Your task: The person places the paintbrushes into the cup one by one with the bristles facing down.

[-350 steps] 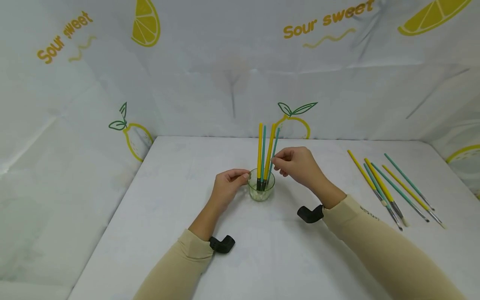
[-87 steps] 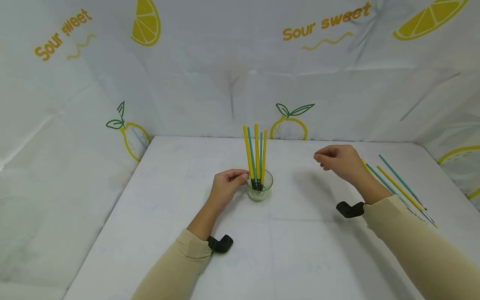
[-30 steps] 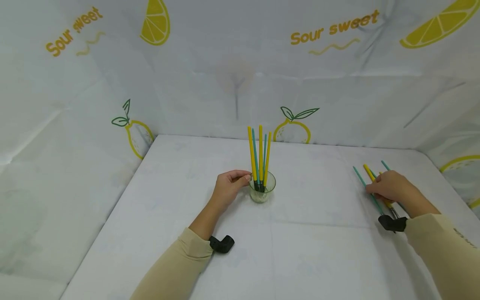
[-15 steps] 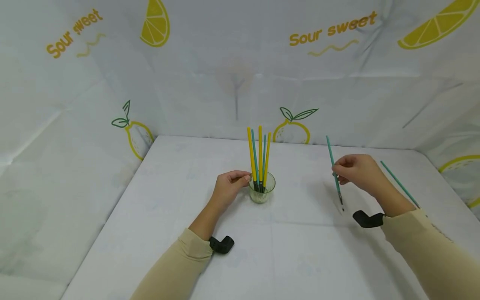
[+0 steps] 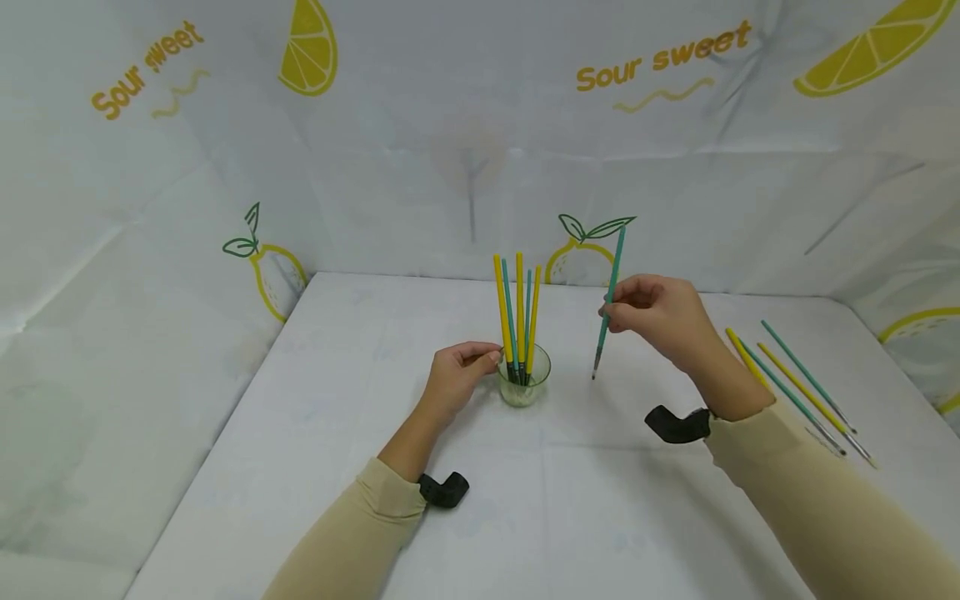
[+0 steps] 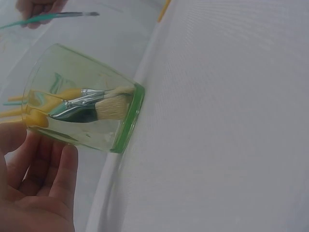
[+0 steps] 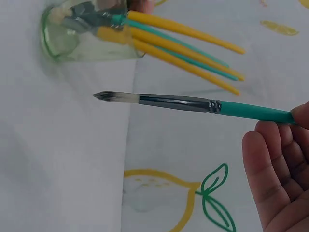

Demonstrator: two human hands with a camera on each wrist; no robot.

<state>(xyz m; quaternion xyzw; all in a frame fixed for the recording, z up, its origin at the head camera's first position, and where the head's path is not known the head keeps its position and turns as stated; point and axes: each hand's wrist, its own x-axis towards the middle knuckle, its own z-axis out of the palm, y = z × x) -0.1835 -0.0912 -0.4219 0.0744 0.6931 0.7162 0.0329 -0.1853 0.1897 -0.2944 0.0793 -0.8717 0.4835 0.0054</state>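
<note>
A small clear glass [image 5: 524, 387] stands mid-table and holds several yellow and teal paintbrushes [image 5: 517, 312], bristles down. My left hand [image 5: 483, 357] grips the glass at its left side; in the left wrist view its fingers [image 6: 46, 191] curl against the glass [image 6: 82, 104]. My right hand [image 5: 615, 308] pinches a teal brush [image 5: 609, 292] nearly upright, bristle tip down, in the air just right of the glass. The right wrist view shows this teal brush [image 7: 193, 104] lying below the glass [image 7: 79, 36], with my fingers [image 7: 277, 179] on its handle.
Several loose yellow and teal brushes [image 5: 795, 387] lie on the white table [image 5: 525, 517] at the right, behind my right forearm. Lemon-print sheets [image 5: 465, 150] wall the table at the back and both sides.
My right hand picked a teal brush from the pile at the right, lifted it and carried it left, close to the glass. The left hand has stayed on the glass.
</note>
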